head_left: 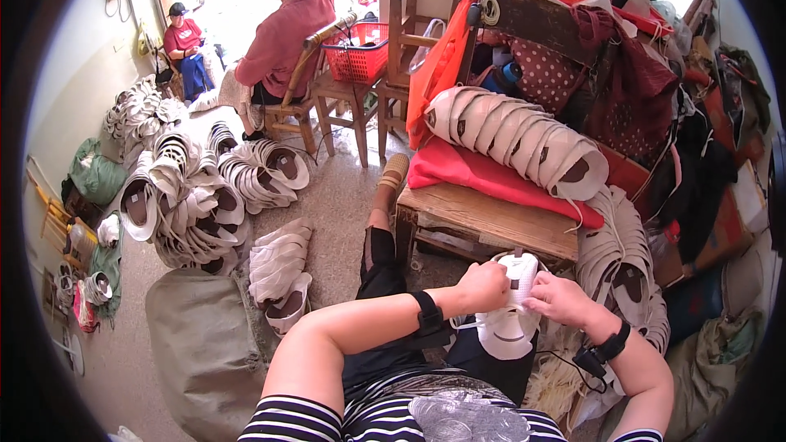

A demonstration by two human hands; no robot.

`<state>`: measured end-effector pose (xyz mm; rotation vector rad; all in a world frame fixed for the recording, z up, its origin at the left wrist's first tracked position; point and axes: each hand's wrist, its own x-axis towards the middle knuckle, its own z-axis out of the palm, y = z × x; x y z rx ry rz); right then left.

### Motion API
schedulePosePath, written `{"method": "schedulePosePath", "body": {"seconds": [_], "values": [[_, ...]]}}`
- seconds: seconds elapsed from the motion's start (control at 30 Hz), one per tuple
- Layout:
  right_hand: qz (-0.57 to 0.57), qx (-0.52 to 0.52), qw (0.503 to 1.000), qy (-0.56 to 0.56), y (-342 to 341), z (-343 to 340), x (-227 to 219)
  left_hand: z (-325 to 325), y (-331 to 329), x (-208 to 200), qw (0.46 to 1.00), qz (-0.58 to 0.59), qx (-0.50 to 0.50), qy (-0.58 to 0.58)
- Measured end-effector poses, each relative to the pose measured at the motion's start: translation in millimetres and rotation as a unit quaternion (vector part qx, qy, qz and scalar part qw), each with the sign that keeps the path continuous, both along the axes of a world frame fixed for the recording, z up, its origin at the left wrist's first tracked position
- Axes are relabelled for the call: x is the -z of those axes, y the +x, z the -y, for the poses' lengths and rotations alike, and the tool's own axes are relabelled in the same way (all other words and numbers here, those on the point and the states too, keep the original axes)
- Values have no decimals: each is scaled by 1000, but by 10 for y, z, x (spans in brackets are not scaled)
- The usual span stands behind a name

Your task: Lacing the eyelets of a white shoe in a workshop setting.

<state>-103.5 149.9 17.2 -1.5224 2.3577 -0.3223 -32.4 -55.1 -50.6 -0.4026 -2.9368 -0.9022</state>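
A white shoe upper (505, 336) lies across my lap, its tongue standing up toward the stool. My left hand (485, 285) is closed on its left edge, fingers curled beside the tongue. On the opposite edge my right hand (559, 298) pinches the upper near the eyelets. Whether a lace end sits between those fingertips is too small to tell. A loose white shoelace (467, 325) sticks out to the left, below my left hand. Both wrists wear black bands.
A wooden stool (491, 217) in front carries red cloth and a row of nested shoe uppers (516, 139). More uppers (626, 270) hang at right. Heaps of uppers (184, 196) and a grey-green sack (205, 352) lie on the left floor. Two people sit farther off, near a red basket (356, 53).
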Motion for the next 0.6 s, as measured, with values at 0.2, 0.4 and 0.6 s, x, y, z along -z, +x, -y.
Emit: {"method": "schedulePosePath", "body": {"seconds": [0.2, 0.4, 0.6], "values": [[95, 185, 976, -58, 24, -19, 344, -95, 17, 137, 996, -63, -33, 60], [40, 251, 941, -222, 187, 7, 527, -171, -31, 166, 963, 56, -85, 251], [116, 266, 937, -193, 326, 65, 310, -144, 67, 177, 955, 22, -57, 290]]}}
